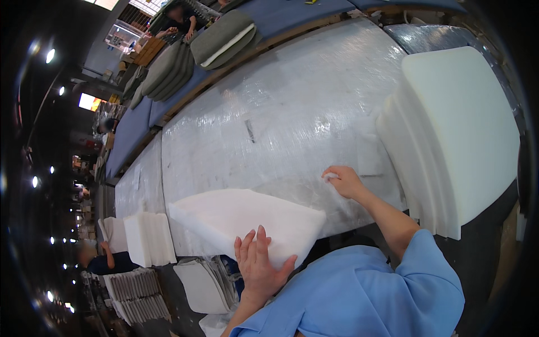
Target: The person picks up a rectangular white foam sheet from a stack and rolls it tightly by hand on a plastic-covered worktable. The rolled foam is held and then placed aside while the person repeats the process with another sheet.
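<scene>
A white padded sheet (236, 210), apparently foam or wadding, lies near the table's front edge in front of me, its near corner hanging toward my body. On its near part rests my left hand (259, 269), fingers stretched and thumb apart, holding nothing. To the right of the sheet, my right hand (342, 181) is just over the film-covered table (224, 135). Its fingers are curled in a pinch around a small whitish bit, too small to name.
A tall stack of white foam pads (460, 123) stands at the right. More white pads (147, 238) are at the left, with further piles below. Grey cushions (224, 39) lie on a blue-topped bench (281, 17) across the table. Co-workers sit at the far side and the left.
</scene>
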Motion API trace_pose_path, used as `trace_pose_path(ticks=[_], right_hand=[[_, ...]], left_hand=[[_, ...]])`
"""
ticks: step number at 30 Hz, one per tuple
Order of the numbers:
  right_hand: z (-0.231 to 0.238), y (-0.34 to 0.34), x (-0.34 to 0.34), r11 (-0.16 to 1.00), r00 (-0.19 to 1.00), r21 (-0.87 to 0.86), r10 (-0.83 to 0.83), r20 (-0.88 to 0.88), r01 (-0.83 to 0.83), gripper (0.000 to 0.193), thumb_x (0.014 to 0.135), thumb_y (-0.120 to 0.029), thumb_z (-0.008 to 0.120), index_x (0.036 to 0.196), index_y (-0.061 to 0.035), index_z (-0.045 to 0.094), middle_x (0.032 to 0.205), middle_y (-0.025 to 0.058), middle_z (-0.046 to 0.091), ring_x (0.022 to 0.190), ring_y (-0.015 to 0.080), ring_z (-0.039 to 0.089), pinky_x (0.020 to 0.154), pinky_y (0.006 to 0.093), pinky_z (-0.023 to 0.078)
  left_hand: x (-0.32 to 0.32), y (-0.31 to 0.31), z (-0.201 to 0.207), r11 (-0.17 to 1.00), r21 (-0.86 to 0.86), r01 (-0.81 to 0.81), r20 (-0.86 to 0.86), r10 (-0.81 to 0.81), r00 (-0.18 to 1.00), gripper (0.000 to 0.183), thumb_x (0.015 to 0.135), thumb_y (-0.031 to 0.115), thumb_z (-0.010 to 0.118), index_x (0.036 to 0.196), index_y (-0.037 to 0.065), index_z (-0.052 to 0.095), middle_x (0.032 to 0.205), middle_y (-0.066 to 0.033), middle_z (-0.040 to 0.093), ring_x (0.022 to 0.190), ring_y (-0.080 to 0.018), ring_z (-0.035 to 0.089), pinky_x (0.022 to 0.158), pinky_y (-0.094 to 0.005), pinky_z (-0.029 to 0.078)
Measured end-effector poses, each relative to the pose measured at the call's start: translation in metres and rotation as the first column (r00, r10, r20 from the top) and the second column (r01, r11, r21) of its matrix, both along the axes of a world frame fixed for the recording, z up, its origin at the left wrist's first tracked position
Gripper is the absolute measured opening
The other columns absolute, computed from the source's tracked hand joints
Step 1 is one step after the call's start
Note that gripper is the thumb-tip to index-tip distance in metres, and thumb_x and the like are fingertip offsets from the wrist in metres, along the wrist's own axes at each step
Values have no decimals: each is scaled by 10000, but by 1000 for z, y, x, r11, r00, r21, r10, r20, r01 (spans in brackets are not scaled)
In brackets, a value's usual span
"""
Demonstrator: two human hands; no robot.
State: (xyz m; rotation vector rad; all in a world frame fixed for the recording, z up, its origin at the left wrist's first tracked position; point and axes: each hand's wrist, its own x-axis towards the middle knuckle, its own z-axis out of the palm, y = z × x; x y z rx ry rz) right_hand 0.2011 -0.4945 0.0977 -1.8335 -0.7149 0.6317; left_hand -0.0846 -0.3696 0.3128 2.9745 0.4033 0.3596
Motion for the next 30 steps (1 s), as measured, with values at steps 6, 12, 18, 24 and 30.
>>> trace_pose_path(ticks=[6,12,18,24,30], right_hand=[[22,-33,-53,940,943,234,289,-166,-247,275,959,-263,708,1130,-51,740,1043,138,758,974,243,714,880,366,538],[126,-5,-65,727,794,358,602,78,-587,292,994,-341,691,1089,-65,704,967,120,703,874,294,669,764,383,508],[97,40,-68,620,684,342,723,100,-706,282,1009,-355,662,978,-75,646,801,135,626,765,353,619,703,438,479],[66,74,-68,791,793,91,586,166,-604,269,1000,-346,654,988,-76,653,860,156,683,851,369,672,770,458,507],[122,47,-60,710,781,427,624,-11,-561,227,976,-301,664,1053,-88,671,914,167,701,948,409,675,834,484,524]], left_hand=[[18,-1,7,1000,-18,13,-42,-14,999,1024,825,409,801,1575,-92,318,1033,-108,644,1109,-294,603,1156,-586,261],[24,0,5,999,-14,52,-32,-52,998,981,847,339,779,1590,-78,293,1078,-124,650,1120,-306,610,1159,-603,252],[25,6,1,995,-35,98,36,-97,995,1037,837,288,783,1611,-78,199,1201,-169,650,1142,-333,615,1160,-617,254],[23,-1,3,997,-25,76,42,-75,996,1083,838,301,790,1619,-76,141,1298,-217,626,1188,-366,604,1149,-625,276],[17,-3,1,998,-63,14,64,-10,998,1124,818,337,810,1619,-65,132,1465,-286,532,1264,-420,559,1157,-600,285]])
